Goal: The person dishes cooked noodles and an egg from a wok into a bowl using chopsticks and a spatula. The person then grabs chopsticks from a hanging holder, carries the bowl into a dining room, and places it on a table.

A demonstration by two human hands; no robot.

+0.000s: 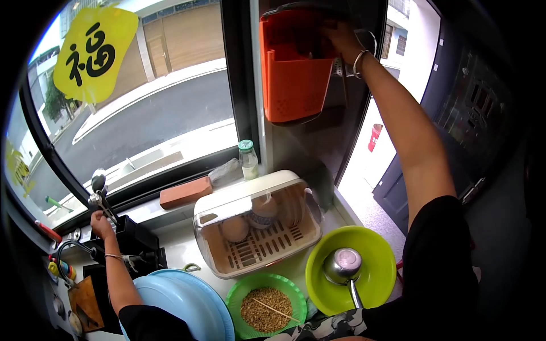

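My right hand (343, 44) is raised at the upper right, reaching into the top of an orange-red wall container (297, 85). Shadow and the container's rim hide its fingertips, so any grip there is unclear. At the lower left, my left hand (101, 225) is closed beside the black utensil holder (135, 236). Metal spoons or ladles (98, 181) stand up just above that hand; what its fingers grip is too small to make out. A thin brown stick (344, 85) hangs below my right wrist, beside the container.
On the counter are a lidded dish rack (264, 253) with bowls, a light-blue basin (176, 301), a green basket (236, 295) of brown grains, and a lime basin (378, 273) holding a metal ladle (347, 262). A brick (185, 192) and jar (248, 162) line the windowsill.
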